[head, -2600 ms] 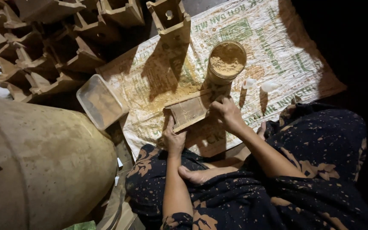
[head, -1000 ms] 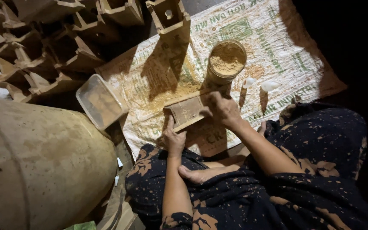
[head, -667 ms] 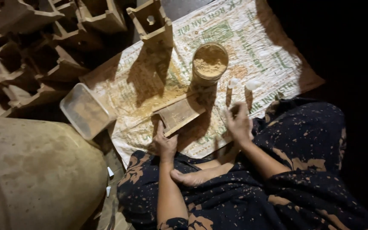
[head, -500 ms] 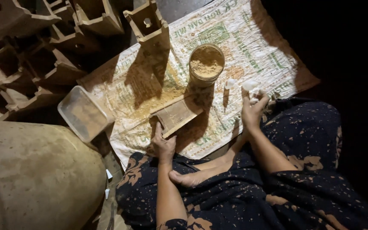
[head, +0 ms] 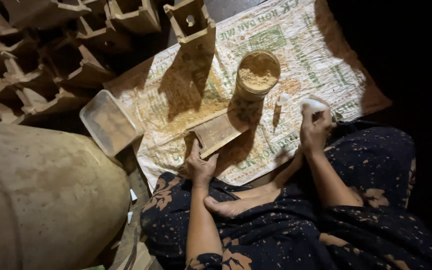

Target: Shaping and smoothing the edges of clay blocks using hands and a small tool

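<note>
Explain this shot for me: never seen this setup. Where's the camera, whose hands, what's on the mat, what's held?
One view only: a camera worn on a person's head, looking down at their own lap and hands. They sit on the floor by a printed woven sack spread as a mat. On it: a jar of tan powder, a flat clay slab, and an upright clay piece. A clear plastic tub lies at its edge. The left hand steadies the slab; the right hand holds a small white object.

Scene dim, warm-toned; woven mat (head: 296, 60) lit from above, beyond both hands. Hard shadows are cast toward the left hand (head: 201, 165). Past the right hand (head: 315, 131), blackness. Focus slightly soft throughout; stacked clay pieces (head: 51, 65) murky.
</note>
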